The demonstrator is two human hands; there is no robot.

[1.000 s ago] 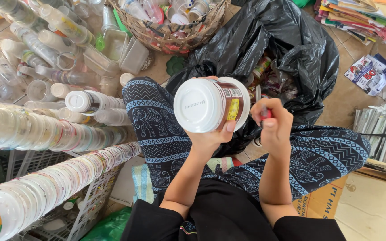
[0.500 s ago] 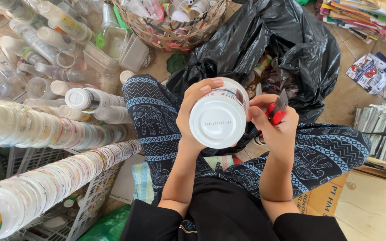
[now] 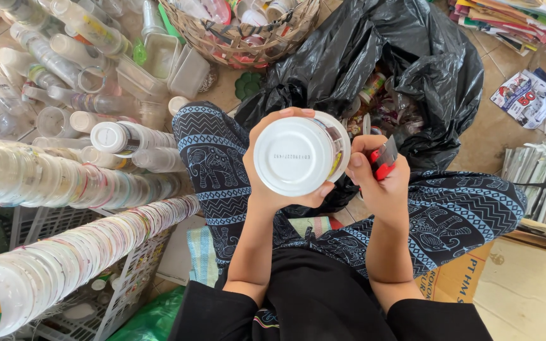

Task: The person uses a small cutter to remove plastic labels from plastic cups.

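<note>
White round plastic cup (image 3: 298,156), base up (label at its side), being gripped by left hand (image 3: 273,183) fingers; right hand (image 3: 380,183) fingers pinching small red cutter (image 3: 383,161).

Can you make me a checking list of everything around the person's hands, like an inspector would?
Surface: tiled floor, largely covered.
Job's things: round white plastic tub, base towards the camera; small red cutter.
Clutter: long stacks of clear plastic cups; loose clear plastic bottles; woven basket of containers; open black plastic bag with mixed packaging inside.
Hands: left hand grips the tub; right hand holds the cutter against the tub's side.
Cables: nothing seen.
Surroundings: stacked magazines, cardboard boxes, white plastic crate.
</note>
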